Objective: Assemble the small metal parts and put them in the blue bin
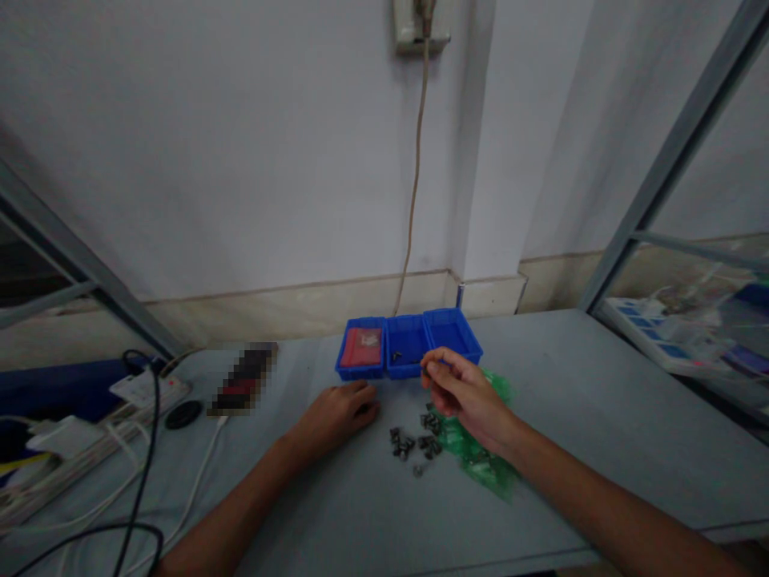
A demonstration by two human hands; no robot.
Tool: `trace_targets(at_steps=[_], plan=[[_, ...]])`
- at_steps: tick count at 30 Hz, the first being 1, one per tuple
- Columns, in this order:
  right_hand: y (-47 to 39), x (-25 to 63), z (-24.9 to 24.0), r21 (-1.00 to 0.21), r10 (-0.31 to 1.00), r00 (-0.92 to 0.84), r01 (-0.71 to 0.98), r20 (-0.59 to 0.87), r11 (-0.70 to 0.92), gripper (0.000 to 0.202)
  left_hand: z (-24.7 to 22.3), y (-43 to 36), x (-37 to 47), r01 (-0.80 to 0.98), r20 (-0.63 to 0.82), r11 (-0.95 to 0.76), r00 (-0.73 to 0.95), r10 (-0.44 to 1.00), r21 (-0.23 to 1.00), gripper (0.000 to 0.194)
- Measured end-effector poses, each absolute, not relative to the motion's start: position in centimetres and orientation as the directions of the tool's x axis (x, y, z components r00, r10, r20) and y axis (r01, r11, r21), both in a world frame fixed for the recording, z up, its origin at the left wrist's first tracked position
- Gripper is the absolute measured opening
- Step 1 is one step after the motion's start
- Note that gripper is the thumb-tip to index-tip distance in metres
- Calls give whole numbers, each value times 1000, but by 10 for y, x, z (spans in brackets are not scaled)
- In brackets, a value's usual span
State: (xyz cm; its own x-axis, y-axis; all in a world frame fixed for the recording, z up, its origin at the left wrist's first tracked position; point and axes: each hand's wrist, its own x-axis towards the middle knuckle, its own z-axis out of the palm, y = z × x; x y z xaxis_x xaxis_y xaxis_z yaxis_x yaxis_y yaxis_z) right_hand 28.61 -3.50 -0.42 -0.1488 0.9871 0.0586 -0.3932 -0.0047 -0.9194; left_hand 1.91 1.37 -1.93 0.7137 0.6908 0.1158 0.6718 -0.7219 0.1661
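My right hand (460,390) is raised just in front of the blue bins, thumb and fingertips pinched on a small dark piece that looks like a screw (425,370). Resting on the table to the left, my left hand (348,405) has loosely bent fingers, a gap by the thumb and nothing visible in it. Between the hands lie small piles of dark metal screws (401,443). A green plastic bag (489,469) lies partly under my right hand and forearm. In the middle blue bin (405,332) are a few small dark pieces.
The left blue bin (342,371) holds a red packet (364,346); the right blue bin (453,328) adjoins the middle one. At left are a pixelated phone-like object (243,381), a black disc (183,414), cables and a power strip (90,457). A wall rises behind the table.
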Motion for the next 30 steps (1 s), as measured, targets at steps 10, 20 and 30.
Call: trace_targets(at_steps=[10,20,30], plan=[[-30,291,-8,-731,969,-245,-656,-26,-186,23,-24,13,20,667,168,-729,710,684,152,19],[-35,289,-4,-843,984,-181,-529,-5,-101,31,-14,10,20,716,134,-694,697,705,-76,14],[-34,286,-7,-879,984,-180,-470,4,-83,29,-12,3,26,805,45,-565,581,813,-181,27]])
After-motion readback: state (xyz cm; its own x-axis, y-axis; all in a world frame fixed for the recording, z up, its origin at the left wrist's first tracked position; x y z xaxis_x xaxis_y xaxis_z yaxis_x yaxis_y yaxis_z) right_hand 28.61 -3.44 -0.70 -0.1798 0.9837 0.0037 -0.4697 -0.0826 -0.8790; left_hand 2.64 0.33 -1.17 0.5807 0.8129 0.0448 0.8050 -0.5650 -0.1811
